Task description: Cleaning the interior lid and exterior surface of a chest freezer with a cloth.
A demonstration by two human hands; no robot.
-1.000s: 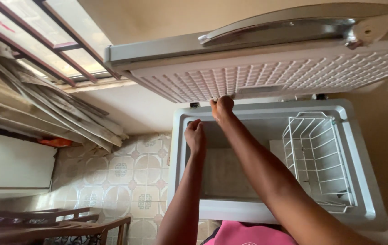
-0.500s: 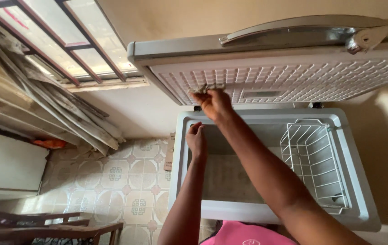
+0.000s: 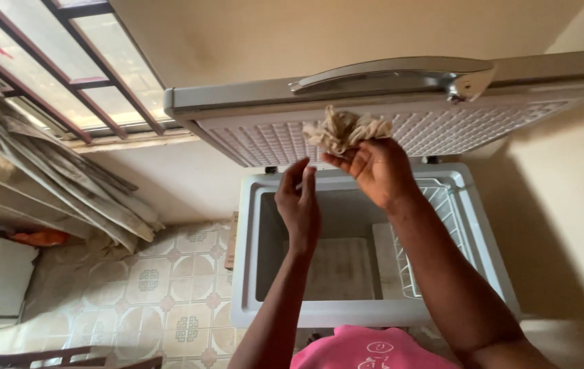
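Pink shirt [image 3: 367, 348] at the bottom edge, nearest the camera. Two bare forearms reaching up from it over an open white chest freezer [image 3: 244, 273]. Inside the freezer, a bare pale floor and, on the right, a white wire basket [image 3: 411, 273] partly hidden by the right forearm. Left hand [image 3: 299, 201] raised above the freezer's back rim, fingers [image 3: 303, 179] straight and loosely together, holding nothing. Right hand [image 3: 374, 167] just beside it and a little higher, palm turned toward the camera, fingers [image 3: 346, 162] curled up around a crumpled beige cloth [image 3: 343, 130]. Cloth bunched above the fingertips, in front of the ribbed white underside of the raised lid [image 3: 257, 140], not clear whether touching it. Grey handle [image 3: 387, 75] along the lid's outer face. Beyond, a cream wall; to the left, a barred window [image 3: 66, 61], leaning worn boards [image 3: 52, 178], and patterned floor tiles [image 3: 162, 287].
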